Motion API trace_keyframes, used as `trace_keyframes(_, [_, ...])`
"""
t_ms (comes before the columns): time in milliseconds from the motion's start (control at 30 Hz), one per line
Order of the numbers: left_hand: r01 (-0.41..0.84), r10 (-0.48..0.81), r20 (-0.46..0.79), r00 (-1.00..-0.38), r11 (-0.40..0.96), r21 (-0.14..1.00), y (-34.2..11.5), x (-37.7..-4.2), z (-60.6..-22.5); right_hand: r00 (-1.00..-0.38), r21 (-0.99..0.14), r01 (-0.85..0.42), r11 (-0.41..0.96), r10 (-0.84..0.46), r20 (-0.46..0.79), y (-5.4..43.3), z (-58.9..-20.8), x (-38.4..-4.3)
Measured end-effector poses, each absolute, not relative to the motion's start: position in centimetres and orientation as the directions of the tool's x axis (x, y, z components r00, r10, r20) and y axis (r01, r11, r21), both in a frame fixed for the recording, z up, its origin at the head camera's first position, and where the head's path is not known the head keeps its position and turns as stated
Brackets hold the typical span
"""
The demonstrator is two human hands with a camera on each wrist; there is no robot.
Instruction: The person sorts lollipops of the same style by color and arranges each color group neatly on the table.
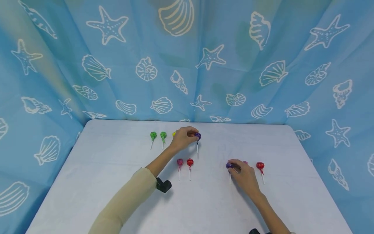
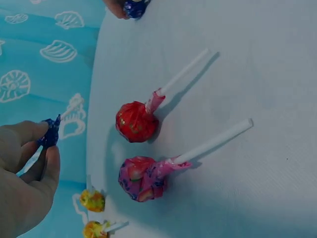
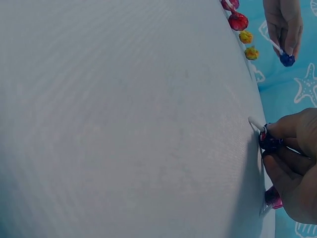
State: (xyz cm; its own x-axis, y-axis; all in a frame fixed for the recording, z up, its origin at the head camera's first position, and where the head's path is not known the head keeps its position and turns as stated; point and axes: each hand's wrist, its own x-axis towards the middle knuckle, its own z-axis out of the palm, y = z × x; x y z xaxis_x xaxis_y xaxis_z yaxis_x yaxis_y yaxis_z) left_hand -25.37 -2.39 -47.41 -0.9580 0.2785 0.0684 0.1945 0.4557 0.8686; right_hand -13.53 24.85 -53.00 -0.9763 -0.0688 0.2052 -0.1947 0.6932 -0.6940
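My left hand (image 1: 183,139) pinches a dark purple-blue lollipop (image 1: 197,136) by its wrapped head, its white stick hanging toward me. In the left wrist view the same lollipop (image 2: 50,133) shows between thumb and fingers. My right hand (image 1: 244,175) pinches another dark purple-blue lollipop (image 1: 229,165), also by the head; the right wrist view shows its stick (image 3: 256,124) close to the table. Two yellow lollipops (image 2: 92,200) lie beside the left hand, mostly hidden by it in the head view. Behind the right hand a pink lollipop (image 1: 245,162) is partly covered.
Two green lollipops (image 1: 153,136) lie at the back left of the white table (image 1: 117,156). Nearer me are a pink lollipop (image 1: 180,162) and a red lollipop (image 1: 190,162). Another red lollipop (image 1: 260,166) lies right of the right hand. A blue shell-patterned curtain (image 1: 193,81) hangs behind.
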Motion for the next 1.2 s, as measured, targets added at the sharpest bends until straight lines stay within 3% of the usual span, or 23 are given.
trace_keyframes(433, [0.150, 0.206, 0.045, -0.978, 0.530, 0.834, -1.2, -26.7, -48.6, -0.977, -0.688, -0.191, 0.701, -0.066, 0.203, 24.9, -53.0, -13.5])
trace_keyframes(1200, [0.151, 0.230, 0.023, -0.973, 0.560, 0.814, 0.0, -27.3, -50.1, -0.973, -0.685, -0.204, 0.700, -0.067, 0.221, 24.9, -53.1, -13.5])
